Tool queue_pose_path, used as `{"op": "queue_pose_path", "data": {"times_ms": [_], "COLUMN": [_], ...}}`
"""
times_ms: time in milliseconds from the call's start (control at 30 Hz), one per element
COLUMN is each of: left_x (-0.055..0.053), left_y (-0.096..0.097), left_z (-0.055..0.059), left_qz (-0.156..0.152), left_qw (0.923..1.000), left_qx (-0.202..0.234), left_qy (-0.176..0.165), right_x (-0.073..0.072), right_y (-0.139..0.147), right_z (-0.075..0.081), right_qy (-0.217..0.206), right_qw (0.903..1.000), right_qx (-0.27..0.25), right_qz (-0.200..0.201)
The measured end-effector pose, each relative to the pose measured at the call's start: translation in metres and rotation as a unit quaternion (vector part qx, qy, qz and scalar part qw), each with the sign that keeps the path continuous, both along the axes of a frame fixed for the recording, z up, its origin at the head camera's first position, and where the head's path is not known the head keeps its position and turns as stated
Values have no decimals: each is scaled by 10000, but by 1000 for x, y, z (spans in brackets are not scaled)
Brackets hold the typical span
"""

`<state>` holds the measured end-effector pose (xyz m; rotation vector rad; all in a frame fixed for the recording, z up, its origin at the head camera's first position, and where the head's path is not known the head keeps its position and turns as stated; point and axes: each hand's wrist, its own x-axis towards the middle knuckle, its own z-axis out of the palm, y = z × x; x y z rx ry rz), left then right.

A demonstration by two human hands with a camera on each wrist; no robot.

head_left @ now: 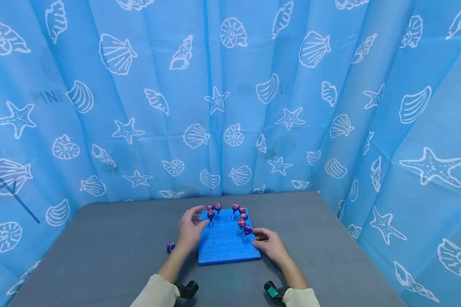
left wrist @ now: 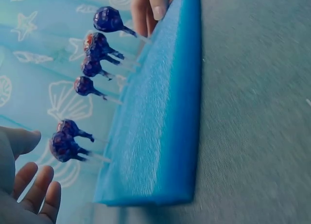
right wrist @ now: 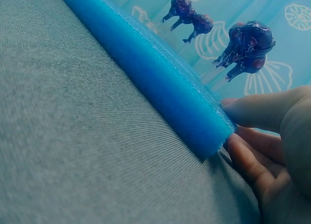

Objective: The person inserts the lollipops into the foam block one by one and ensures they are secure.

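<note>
A blue foam board [head_left: 228, 247] lies on the table with lollipops standing in it by their sticks. Three lollipops [head_left: 211, 214] are at its back left, several more [head_left: 241, 222] along the right, including a purple one [head_left: 247, 230] nearest the right hand. My left hand [head_left: 190, 227] hovers beside the back-left group; in the left wrist view its fingers [left wrist: 36, 192] are spread and hold nothing. My right hand [head_left: 270, 244] grips the board's right edge, thumb on top and fingers [right wrist: 248, 158] against the side and lower edge in the right wrist view.
A loose purple-wrapped lollipop [head_left: 170, 247] lies on the grey table [head_left: 130, 251], left of the board and partly hidden by the left forearm. A blue seashell-print curtain [head_left: 230, 106] hangs behind the table and along its right side.
</note>
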<state>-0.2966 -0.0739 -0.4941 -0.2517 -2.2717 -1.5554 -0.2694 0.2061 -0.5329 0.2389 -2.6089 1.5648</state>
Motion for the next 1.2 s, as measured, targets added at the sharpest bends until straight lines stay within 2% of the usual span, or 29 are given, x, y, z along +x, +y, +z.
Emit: {"op": "queue_pose_path", "data": {"times_ms": [233, 467, 767, 933, 1200], "left_x": [14, 23, 29, 31, 33], "left_y": [-17, -33, -59, -68, -71], "left_z": [-1, -6, -10, -11, -14], "left_qz": [32, 135, 264, 184, 58], "left_qw": [9987, 9932, 9888, 9846, 9671], "left_qx": [-481, -1117, -1467, -1726, -2474], "left_qy": [166, 282, -5, -221, -584], "right_x": [0, 0, 1, 0, -1], "right_y": [1, 1, 0, 1, -1], "right_z": [-1, 0, 3, 3, 2], "right_qy": [-39, -9, -63, -90, -138], "right_qw": [9999, 9999, 9998, 9998, 9998], "right_qx": [-76, -110, -180, -147, -150], "right_qz": [80, 115, 113, 87, 5]}}
